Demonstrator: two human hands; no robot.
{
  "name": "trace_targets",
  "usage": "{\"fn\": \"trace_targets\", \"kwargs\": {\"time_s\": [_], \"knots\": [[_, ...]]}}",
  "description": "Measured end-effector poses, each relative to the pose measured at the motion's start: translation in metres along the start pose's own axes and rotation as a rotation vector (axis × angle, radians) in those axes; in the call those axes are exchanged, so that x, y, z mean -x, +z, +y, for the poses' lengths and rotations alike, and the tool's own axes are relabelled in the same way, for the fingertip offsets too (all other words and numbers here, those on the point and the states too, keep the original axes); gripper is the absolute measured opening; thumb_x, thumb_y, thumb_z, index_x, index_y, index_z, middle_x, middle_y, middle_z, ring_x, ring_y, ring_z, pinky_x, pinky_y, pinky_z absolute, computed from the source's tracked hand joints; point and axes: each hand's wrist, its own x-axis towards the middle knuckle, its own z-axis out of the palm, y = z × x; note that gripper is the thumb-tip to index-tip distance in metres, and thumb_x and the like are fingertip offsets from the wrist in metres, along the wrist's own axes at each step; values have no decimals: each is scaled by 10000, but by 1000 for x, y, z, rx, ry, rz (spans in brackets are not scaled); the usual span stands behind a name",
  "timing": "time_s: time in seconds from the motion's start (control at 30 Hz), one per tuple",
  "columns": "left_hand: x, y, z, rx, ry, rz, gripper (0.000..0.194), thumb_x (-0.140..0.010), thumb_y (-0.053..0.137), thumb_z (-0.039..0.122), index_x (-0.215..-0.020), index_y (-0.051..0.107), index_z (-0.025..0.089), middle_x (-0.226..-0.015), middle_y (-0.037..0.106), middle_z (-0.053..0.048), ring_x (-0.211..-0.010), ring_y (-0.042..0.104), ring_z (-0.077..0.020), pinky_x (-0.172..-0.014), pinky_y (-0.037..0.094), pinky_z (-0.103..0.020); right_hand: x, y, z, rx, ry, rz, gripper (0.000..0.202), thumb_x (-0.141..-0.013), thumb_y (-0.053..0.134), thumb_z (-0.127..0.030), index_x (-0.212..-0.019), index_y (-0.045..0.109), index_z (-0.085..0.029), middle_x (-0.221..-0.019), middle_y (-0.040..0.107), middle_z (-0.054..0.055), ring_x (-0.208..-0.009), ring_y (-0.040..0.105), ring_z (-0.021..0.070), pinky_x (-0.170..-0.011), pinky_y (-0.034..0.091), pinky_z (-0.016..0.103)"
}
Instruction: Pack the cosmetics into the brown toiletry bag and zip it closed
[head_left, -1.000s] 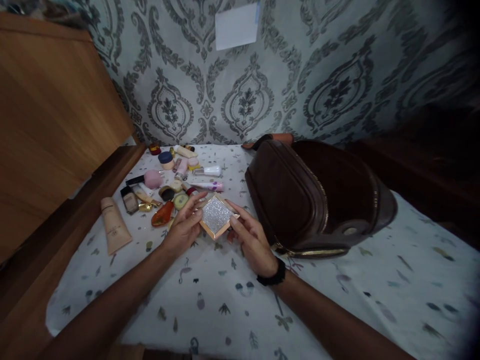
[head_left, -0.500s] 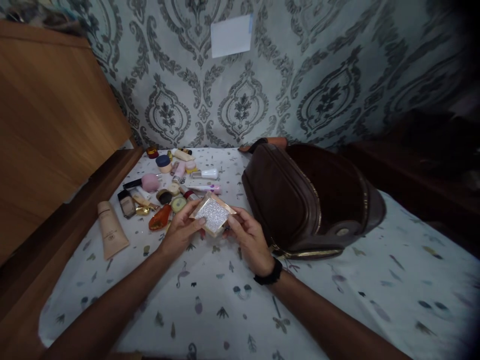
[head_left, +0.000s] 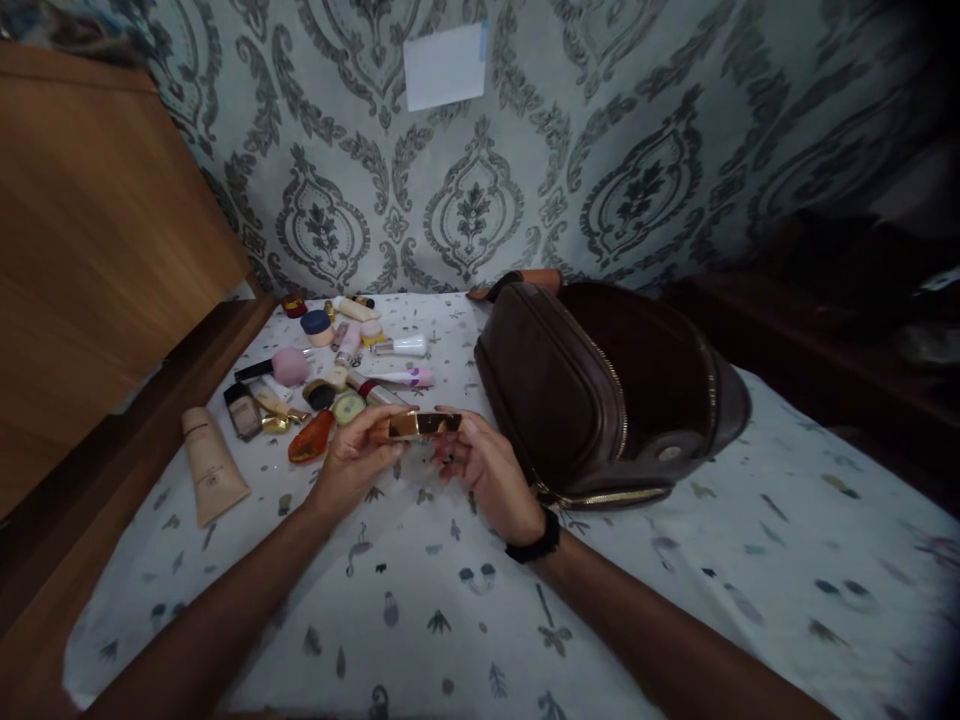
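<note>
Both hands are on a gold-edged compact case (head_left: 425, 426), which is turned so that its narrow shiny edge faces me. My left hand (head_left: 356, 460) pinches the left end between thumb and fingers. At the right end, my right hand (head_left: 496, 478) grips with thumb and index finger, its other fingers curled loosely below; a black band circles that wrist. Close beyond my left hand lie an orange-red item (head_left: 311, 437) and a small round pot with a pale green top (head_left: 348, 407). The sparkly face of the case is hidden from this angle.
To the right stands a dark brown bag (head_left: 555, 390), unzipped. Several cosmetics lie at the left, including a beige tube (head_left: 212, 466), a foundation bottle (head_left: 243, 411), a pink-headed brush (head_left: 290, 366) and a blue-lidded jar (head_left: 317, 327). A wooden cabinet (head_left: 112, 220) borders the left side.
The compact has been tilted from showing its glittery face to showing its edge. My right hand has rolled, with its fingers more visible. The view has shifted slightly right.
</note>
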Motion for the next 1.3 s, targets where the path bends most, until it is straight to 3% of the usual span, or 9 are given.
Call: {"fn": "trace_targets", "kwargs": {"time_s": [0.1, 0.2, 0.3, 0.5, 0.67, 0.83, 1.07, 1.3], "knots": [[3, 0, 3, -64, 36, -73, 252, -761, 742, 257, -1010, 742, 217, -1363, 586, -94, -1180, 591, -285, -983, 472, -366, 0, 1, 0, -9, 6, 9, 454, -789, 660, -589, -1064, 655, -227, -826, 635, 35, -697, 585, 171, -526, 451, 266], [5, 2, 5, -121, 46, -97, 341, -776, 714, 253, -1117, 709, 238, -1453, 501, -87, -1256, 539, -300, -1003, 464, -361, 0, 1, 1, 5, 0, 21, 399, -767, 710, -533, -1025, 671, -232, -890, 647, 40, -721, 585, 165, -538, 459, 260], [6, 5, 4, -152, 19, -24, 549, -777, 725, 251, -1303, 570, 256, -1413, 533, -87, -1298, 503, -280, -1043, 436, -357, 0, 2, 2, -23, -7, 25, 368, -747, 742, -469, -1025, 678, -237, -930, 648, 39, -741, 575, 159, -541, 460, 248], [2, 5, -2, -150, -9, 102, 715, -698, 812, 310, -1323, 471, 239, -1322, 574, -103, -1235, 552, -275, -1038, 438, -381, 1, 2, 0, -62, -38, 34, 383, -723, 766, -399, -1059, 656, -252, -1013, 656, 39, -797, 569, 163, -569, 471, 239], [2, 7, -2, -106, 16, 36, 711, -698, 804, 320, -1316, 457, 266, -1374, 548, -102, -1265, 533, -278, -1029, 455, -384, 1, 3, -4, -89, -52, 52, 438, -713, 778, -404, -1098, 633, -257, -1103, 648, 45, -867, 577, 171, -617, 487, 241], [6, 13, 0, -144, 32, -41, 935, -657, 833, 304, -1428, 304, 297, -1480, 419, -124, -1348, 446, -296, -1016, 473, -388, 1, 2, -4, -115, -86, 51, 433, -719, 772, -418, -1098, 632, -261, -1072, 649, 38, -869, 586, 173, -637, 487, 252], [7, 20, 3, -424, 127, 124, 842, -659, 808, 369, -1361, 357, 256, -1443, 394, -129, -1353, 417, -307, -1047, 438, -406, 2, 2, -5, -91, -144, 38, 433, -721, 758, -432, -1099, 629, -263, -1056, 641, 36, -857, 595, 172, -611, 487, 243], [13, 38, 20, -837, 259, 42, 771, -708, 769, 344, -1358, 371, 229, -1372, 459, -131, -1274, 474, -319, -1055, 411, -471, 1, 5, -6, -74, -158, 88, 476, -668, 788, -385, -1070, 596, -217, -910, 666, 14, -715, 588, 139, -557, 445, 233]]}}
